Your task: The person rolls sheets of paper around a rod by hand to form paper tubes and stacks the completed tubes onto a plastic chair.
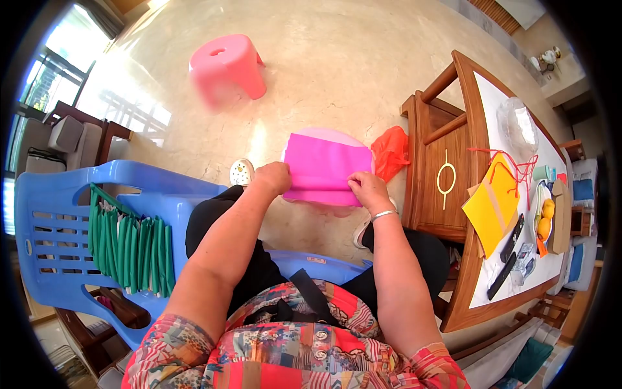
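A bright magenta sheet [327,165] lies over a pink stool [324,201] between my knees, with a crease or folded strip along its near side. I cannot tell whether it is paper or cloth. My left hand [275,177] is closed at the sheet's left edge, fingers curled inward. At the lower right corner my right hand [370,190], with a bangle on the wrist, pinches the sheet between thumb and fingers. Part of the stool's round pink top shows beyond the sheet's far edge.
A red plastic bag [391,154] is right of the stool. A blue chair [116,175] carrying green pleated pieces [133,249] stands left. Another pink stool [227,61] is farther off. The wooden table [476,129] at right holds a yellow envelope [495,204], remotes and fruit.
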`<action>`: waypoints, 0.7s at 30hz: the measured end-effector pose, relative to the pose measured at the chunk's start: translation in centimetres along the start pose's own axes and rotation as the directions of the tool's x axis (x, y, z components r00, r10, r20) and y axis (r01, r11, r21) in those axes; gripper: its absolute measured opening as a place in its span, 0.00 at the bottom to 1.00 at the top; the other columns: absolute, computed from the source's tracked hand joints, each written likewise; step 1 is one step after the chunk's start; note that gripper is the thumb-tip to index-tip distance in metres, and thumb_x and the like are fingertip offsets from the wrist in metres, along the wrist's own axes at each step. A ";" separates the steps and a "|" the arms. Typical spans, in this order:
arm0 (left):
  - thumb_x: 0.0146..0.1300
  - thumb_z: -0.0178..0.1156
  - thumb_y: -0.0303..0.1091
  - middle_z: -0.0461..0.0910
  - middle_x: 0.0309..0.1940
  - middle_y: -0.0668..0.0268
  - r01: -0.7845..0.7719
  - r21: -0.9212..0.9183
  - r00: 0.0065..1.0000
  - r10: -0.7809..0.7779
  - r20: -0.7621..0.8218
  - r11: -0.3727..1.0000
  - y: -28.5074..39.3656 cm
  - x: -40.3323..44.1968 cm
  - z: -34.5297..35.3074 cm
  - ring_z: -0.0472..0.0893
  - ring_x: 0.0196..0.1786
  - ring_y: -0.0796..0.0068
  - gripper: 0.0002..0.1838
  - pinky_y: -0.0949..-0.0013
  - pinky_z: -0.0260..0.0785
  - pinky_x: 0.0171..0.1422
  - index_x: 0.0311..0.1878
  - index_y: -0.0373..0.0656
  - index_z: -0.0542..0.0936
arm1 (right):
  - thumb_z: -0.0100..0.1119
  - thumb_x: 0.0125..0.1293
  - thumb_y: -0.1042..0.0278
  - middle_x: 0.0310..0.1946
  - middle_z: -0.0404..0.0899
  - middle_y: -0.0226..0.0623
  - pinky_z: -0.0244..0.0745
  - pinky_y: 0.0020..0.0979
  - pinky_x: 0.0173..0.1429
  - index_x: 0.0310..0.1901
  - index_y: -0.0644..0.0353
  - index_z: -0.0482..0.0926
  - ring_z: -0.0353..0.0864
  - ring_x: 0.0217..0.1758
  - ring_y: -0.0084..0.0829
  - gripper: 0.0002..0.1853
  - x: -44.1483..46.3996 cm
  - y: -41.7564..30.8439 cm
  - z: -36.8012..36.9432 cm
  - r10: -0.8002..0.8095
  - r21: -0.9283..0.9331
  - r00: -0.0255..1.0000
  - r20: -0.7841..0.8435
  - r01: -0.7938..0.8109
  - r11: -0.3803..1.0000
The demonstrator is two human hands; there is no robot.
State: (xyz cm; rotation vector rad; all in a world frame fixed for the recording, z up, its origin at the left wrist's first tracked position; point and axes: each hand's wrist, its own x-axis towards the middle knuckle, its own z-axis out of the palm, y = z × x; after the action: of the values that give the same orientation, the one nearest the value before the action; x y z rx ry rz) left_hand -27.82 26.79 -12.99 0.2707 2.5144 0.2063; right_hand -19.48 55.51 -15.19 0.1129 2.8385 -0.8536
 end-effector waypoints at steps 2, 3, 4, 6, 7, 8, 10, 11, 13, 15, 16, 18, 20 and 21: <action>0.68 0.56 0.43 0.88 0.51 0.55 0.021 0.018 1.000 -0.021 0.017 1.000 0.1 0.0 0.1 0.86 0.57 0.53 0.18 0.52 0.77 0.62 0.53 0.47 0.87 | 0.66 0.66 0.56 0.43 0.89 0.35 0.79 0.44 0.56 0.43 0.49 0.90 0.87 0.49 0.42 0.10 0.0 -0.1 0.0 -0.011 -0.018 1.000 -0.010 0.011 1.000; 0.68 0.56 0.43 0.88 0.51 0.56 0.029 0.020 0.999 -0.030 0.024 0.999 0.1 -0.1 0.0 0.86 0.57 0.53 0.18 0.53 0.77 0.63 0.53 0.47 0.87 | 0.66 0.66 0.56 0.42 0.89 0.35 0.80 0.44 0.56 0.43 0.49 0.90 0.87 0.49 0.42 0.10 0.0 -0.1 0.1 -0.017 -0.021 1.000 -0.016 0.017 1.000; 0.67 0.57 0.43 0.88 0.51 0.56 0.038 0.023 0.999 -0.039 0.031 0.999 0.2 -0.1 0.0 0.86 0.57 0.54 0.18 0.53 0.77 0.63 0.53 0.47 0.87 | 0.66 0.66 0.56 0.42 0.89 0.36 0.80 0.45 0.55 0.42 0.49 0.90 0.87 0.49 0.42 0.10 0.0 -0.1 0.2 -0.023 -0.024 0.999 -0.023 0.022 0.999; 0.66 0.58 0.43 0.88 0.52 0.56 0.070 -0.003 0.996 -0.070 0.057 0.998 0.3 -0.2 -0.1 0.86 0.58 0.54 0.18 0.53 0.78 0.63 0.54 0.47 0.87 | 0.66 0.65 0.56 0.42 0.89 0.37 0.80 0.44 0.56 0.42 0.49 0.90 0.87 0.49 0.43 0.10 0.1 -0.1 0.4 -0.026 -0.015 0.999 -0.035 0.025 1.000; 0.66 0.59 0.43 0.88 0.52 0.56 0.086 -0.014 0.994 -0.085 0.071 0.996 0.3 -0.3 -0.2 0.86 0.58 0.54 0.18 0.53 0.78 0.63 0.54 0.47 0.87 | 0.66 0.65 0.56 0.42 0.89 0.37 0.80 0.44 0.56 0.42 0.50 0.90 0.87 0.49 0.44 0.10 0.1 0.0 0.5 -0.027 -0.010 0.999 -0.041 0.026 1.000; 0.65 0.59 0.43 0.88 0.52 0.56 0.097 -0.015 0.993 -0.096 0.075 0.995 0.4 -0.3 -0.2 0.86 0.58 0.55 0.18 0.53 0.78 0.62 0.53 0.47 0.87 | 0.67 0.65 0.56 0.41 0.89 0.37 0.80 0.44 0.56 0.41 0.50 0.90 0.87 0.49 0.44 0.10 0.1 0.0 0.6 -0.023 -0.005 0.999 -0.043 0.023 1.000; 0.65 0.59 0.43 0.88 0.52 0.56 0.118 -0.017 0.990 -0.116 0.081 0.993 0.4 -0.2 -0.1 0.86 0.58 0.55 0.17 0.54 0.78 0.62 0.51 0.47 0.87 | 0.67 0.65 0.56 0.41 0.89 0.38 0.80 0.45 0.56 0.41 0.50 0.90 0.87 0.48 0.45 0.10 0.1 0.0 0.7 -0.016 0.003 0.999 -0.048 0.016 1.000; 0.65 0.59 0.42 0.88 0.51 0.56 0.109 -0.030 0.993 -0.107 0.045 0.994 0.5 -0.3 0.0 0.86 0.58 0.55 0.16 0.54 0.78 0.62 0.50 0.47 0.87 | 0.67 0.65 0.56 0.41 0.89 0.38 0.79 0.45 0.56 0.41 0.50 0.90 0.87 0.48 0.45 0.10 0.1 0.0 0.7 -0.015 0.006 0.999 -0.046 0.015 1.000; 0.65 0.60 0.41 0.88 0.49 0.56 0.087 -0.052 0.996 -0.089 -0.028 0.995 0.9 -0.7 0.3 0.86 0.57 0.55 0.14 0.54 0.78 0.62 0.49 0.48 0.87 | 0.67 0.65 0.56 0.41 0.89 0.38 0.79 0.45 0.56 0.41 0.49 0.90 0.87 0.49 0.45 0.10 0.2 0.1 0.8 -0.011 0.012 0.999 -0.044 0.011 1.000; 0.64 0.61 0.39 0.87 0.47 0.57 -0.108 0.046 0.978 0.115 -0.175 0.993 1.0 -0.8 1.0 0.86 0.55 0.55 0.12 0.54 0.77 0.60 0.48 0.50 0.86 | 0.66 0.64 0.55 0.42 0.89 0.38 0.79 0.45 0.56 0.41 0.49 0.90 0.87 0.49 0.45 0.10 0.2 0.1 0.9 0.007 0.007 0.999 -0.038 -0.007 1.000; 0.63 0.62 0.38 0.87 0.47 0.57 -0.199 0.105 0.946 0.219 -0.239 0.974 1.0 -0.9 1.4 0.86 0.54 0.55 0.12 0.53 0.77 0.60 0.48 0.50 0.86 | 0.66 0.64 0.55 0.42 0.88 0.39 0.79 0.46 0.57 0.40 0.49 0.90 0.87 0.49 0.45 0.11 0.2 0.0 0.9 0.015 0.005 0.999 -0.035 -0.015 1.000; 0.62 0.63 0.35 0.85 0.46 0.58 -0.317 0.177 0.915 0.349 -0.202 0.932 1.7 -1.1 2.1 0.85 0.53 0.56 0.11 0.53 0.76 0.59 0.47 0.51 0.85 | 0.66 0.63 0.55 0.42 0.88 0.39 0.79 0.46 0.57 0.40 0.49 0.90 0.87 0.49 0.45 0.11 0.3 -0.1 1.0 0.047 0.017 0.998 -0.035 -0.047 0.999; 0.61 0.64 0.33 0.84 0.46 0.59 -0.399 0.207 0.882 0.436 -0.181 0.893 2.4 -1.5 2.5 0.84 0.53 0.56 0.11 0.53 0.75 0.59 0.47 0.50 0.84 | 0.65 0.63 0.54 0.42 0.88 0.39 0.79 0.46 0.57 0.39 0.49 0.90 0.87 0.49 0.46 0.11 0.4 -0.1 1.1 0.065 0.027 0.997 -0.037 -0.064 0.998; 0.60 0.64 0.33 0.84 0.47 0.59 -0.423 0.203 0.870 0.459 -0.182 0.883 2.6 -1.8 2.8 0.84 0.53 0.57 0.12 0.53 0.75 0.59 0.48 0.50 0.84 | 0.65 0.63 0.54 0.43 0.88 0.39 0.79 0.46 0.57 0.39 0.49 0.90 0.87 0.49 0.46 0.11 0.4 -0.1 1.2 0.067 0.031 0.997 -0.039 -0.066 0.997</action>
State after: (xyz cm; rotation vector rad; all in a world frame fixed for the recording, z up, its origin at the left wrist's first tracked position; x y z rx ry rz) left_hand -24.38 29.13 -13.77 0.9442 2.6603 0.2294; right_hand -19.72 54.80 -16.24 0.2291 2.8423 -0.8889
